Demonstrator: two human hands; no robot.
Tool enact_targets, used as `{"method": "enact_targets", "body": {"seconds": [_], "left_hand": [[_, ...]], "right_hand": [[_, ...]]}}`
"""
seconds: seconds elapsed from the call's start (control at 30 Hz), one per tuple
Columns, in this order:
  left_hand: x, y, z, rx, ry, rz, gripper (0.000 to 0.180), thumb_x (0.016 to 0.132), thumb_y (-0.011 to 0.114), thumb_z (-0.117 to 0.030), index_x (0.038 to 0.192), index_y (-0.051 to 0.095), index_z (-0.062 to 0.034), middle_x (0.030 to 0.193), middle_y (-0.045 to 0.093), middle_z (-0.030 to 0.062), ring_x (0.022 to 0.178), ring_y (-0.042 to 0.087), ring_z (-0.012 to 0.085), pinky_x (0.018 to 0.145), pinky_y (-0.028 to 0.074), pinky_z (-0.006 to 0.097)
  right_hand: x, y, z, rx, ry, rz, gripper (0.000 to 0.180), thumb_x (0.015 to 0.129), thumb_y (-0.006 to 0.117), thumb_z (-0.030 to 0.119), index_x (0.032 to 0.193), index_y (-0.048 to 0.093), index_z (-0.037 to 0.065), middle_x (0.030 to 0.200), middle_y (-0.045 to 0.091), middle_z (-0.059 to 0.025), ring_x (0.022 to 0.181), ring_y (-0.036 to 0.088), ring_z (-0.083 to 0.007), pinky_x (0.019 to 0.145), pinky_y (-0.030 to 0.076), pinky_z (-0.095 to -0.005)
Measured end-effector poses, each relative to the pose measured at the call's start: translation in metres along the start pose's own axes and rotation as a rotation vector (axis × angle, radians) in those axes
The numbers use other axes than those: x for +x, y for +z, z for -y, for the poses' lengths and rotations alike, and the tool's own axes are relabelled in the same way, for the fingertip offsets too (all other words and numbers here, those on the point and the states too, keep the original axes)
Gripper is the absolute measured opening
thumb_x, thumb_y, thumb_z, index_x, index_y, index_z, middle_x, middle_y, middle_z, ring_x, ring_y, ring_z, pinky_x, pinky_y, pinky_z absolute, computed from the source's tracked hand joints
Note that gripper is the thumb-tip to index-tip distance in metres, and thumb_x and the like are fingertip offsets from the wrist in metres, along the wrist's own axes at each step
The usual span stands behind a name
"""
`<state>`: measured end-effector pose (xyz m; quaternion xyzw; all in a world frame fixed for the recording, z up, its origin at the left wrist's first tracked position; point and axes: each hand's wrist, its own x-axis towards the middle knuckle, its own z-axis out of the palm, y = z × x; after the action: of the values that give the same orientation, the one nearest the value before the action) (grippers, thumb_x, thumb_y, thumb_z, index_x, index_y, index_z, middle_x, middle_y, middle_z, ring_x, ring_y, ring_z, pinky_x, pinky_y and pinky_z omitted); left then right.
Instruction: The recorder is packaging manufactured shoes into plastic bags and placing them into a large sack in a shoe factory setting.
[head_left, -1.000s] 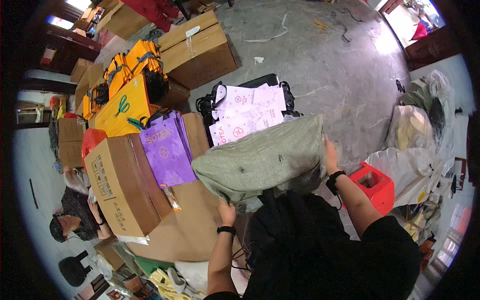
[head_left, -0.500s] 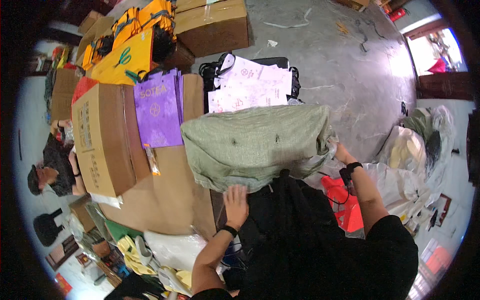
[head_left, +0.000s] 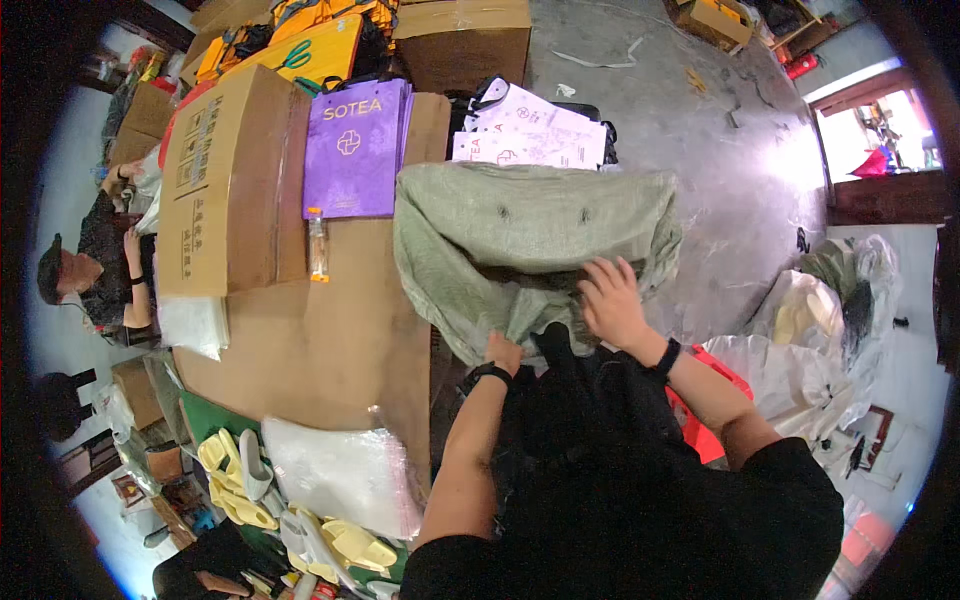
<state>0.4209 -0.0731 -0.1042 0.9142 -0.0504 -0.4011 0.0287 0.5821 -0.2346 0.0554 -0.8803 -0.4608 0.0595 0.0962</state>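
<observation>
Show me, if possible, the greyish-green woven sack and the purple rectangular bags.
Greyish-green woven sack (head_left: 545, 232): head view, on its upper face.
Purple rectangular bags (head_left: 347, 178): head view, on the foremost one's front.

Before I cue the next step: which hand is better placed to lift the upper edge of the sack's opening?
Probably the right hand: it is spread open at that edge of the sack, while the left hand looks closed on the near edge.

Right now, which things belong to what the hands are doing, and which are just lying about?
In hand:
- green sack
- left hand, closed on its near edge
- right hand, fingers spread at its fold

Seemingly just lying about:
- purple bags
- pale bags
- carton
- scissors
- slippers
</observation>
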Motion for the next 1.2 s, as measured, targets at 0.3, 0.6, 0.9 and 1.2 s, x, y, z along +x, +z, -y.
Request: {"method": "enact_targets", "body": {"seconds": [0.3, 0.6, 0.9, 1.2], "left_hand": [[-0.126, -0.049, 0.030, -0.239, 0.196, -0.087, 0.056, 0.068, 0.057, -0.029, 0.113, 0.044, 0.0019, 0.079, 0.062, 0.0190, 0.076, 0.060, 0.0351, 0.084, 0.042, 0.042], [-0.209, -0.140, 0.065, 0.006, -0.147, -0.725, 0.021, 0.068, 0.059, -0.027, 0.070, 0.066, -0.0072, 0.071, 0.064, 0.0117, 0.069, 0.061, 0.0262, 0.075, 0.038, 0.039], [-0.188, -0.044, 0.004, 0.089, -0.023, -0.265, 0.024, 0.072, 0.052, -0.026, 0.079, 0.069, -0.0110, 0.083, 0.065, 0.0099, 0.089, 0.056, 0.0245, 0.092, 0.029, 0.039], [-0.225, -0.011, 0.006, -0.346, -0.215, -0.785, 0.057, 0.067, 0.066, -0.028, 0.117, 0.048, -0.0067, 0.126, 0.040, 0.0180, 0.121, 0.035, 0.0297, 0.104, 0.020, 0.044]], "right_hand": [[-0.050, 0.062, 0.027, 0.034, -0.007, 0.975, 0.099, 0.055, 0.068, 0.056, 0.133, 0.028, 0.011, 0.101, 0.060, -0.0184, 0.099, 0.054, -0.0310, 0.090, 0.030, -0.0472], [-0.002, -0.040, 0.053, -0.115, -0.188, 0.154, 0.025, 0.058, 0.060, 0.012, 0.083, 0.065, 0.008, 0.089, 0.060, -0.0116, 0.093, 0.054, -0.0276, 0.079, 0.041, -0.0399], [-0.074, 0.070, 0.028, 0.341, 0.049, 0.760, 0.034, 0.061, 0.065, 0.035, 0.076, 0.063, 0.005, 0.068, 0.061, -0.0133, 0.064, 0.058, -0.0282, 0.057, 0.043, -0.0405], [0.007, 0.025, 0.092, -0.236, -0.351, 0.705, 0.048, 0.066, 0.068, 0.037, 0.103, 0.055, 0.009, 0.095, 0.059, -0.0130, 0.093, 0.055, -0.0311, 0.081, 0.039, -0.0413]]}}
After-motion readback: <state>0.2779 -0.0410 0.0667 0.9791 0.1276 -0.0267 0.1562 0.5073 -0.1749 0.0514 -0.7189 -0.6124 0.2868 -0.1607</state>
